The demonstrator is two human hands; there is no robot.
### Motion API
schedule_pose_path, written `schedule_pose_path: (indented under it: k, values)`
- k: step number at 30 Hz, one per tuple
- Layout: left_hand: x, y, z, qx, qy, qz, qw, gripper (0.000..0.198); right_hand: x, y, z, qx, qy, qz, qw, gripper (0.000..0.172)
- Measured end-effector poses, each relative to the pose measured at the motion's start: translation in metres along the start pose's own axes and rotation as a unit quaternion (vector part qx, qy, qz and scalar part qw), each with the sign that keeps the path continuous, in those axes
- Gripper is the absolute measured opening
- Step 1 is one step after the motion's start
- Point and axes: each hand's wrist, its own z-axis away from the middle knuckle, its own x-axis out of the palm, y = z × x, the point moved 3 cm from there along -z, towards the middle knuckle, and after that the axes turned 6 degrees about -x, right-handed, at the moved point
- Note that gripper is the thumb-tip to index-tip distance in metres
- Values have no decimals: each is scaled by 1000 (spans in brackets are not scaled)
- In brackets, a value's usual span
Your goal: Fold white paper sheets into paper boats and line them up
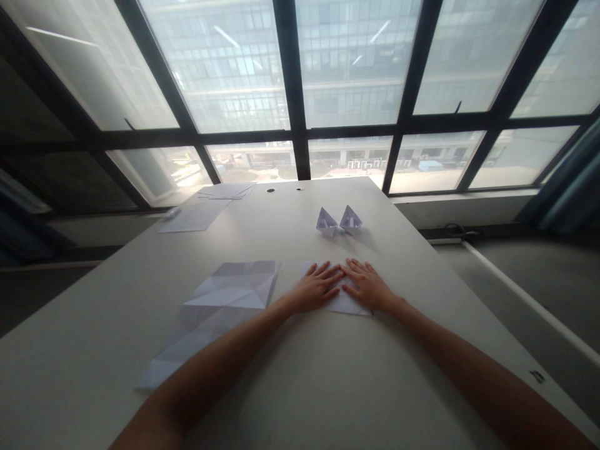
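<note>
Both hands lie flat on a folded white sheet of paper (347, 304) on the table. My left hand (316, 286) is open, palm down, its fingers stretched over the sheet's left part. From the right, my right hand (368, 284) presses down with spread fingers, its fingertips close to those of the left. Much of the sheet is hidden under them. Just beyond the hands stand two folded paper boats (327, 222) side by side. Left of my hands lies a large creased sheet of paper (229, 287), partly covered by my left forearm.
The white table (290, 381) reaches toward tall windows. Flat papers (201, 212) lie at its far left with a small clear object (172, 214). Two round holes are near the far edge. A small dark item (537, 376) sits near the right edge.
</note>
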Motion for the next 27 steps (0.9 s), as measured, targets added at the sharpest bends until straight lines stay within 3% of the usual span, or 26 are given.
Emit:
schedule_pose_path:
  k: [7, 16, 27]
  values:
    - [0, -1, 0, 6, -8, 1, 1000, 52, 3, 6, -4, 21, 18, -15, 999, 50]
    - [1, -1, -1, -6, -14, 3, 1000, 57, 0, 3, -3, 23, 37, -14, 999, 48]
    - [5, -4, -1, -9, 3, -4, 1000, 65, -4, -1, -1, -48, 66, 3, 997, 37]
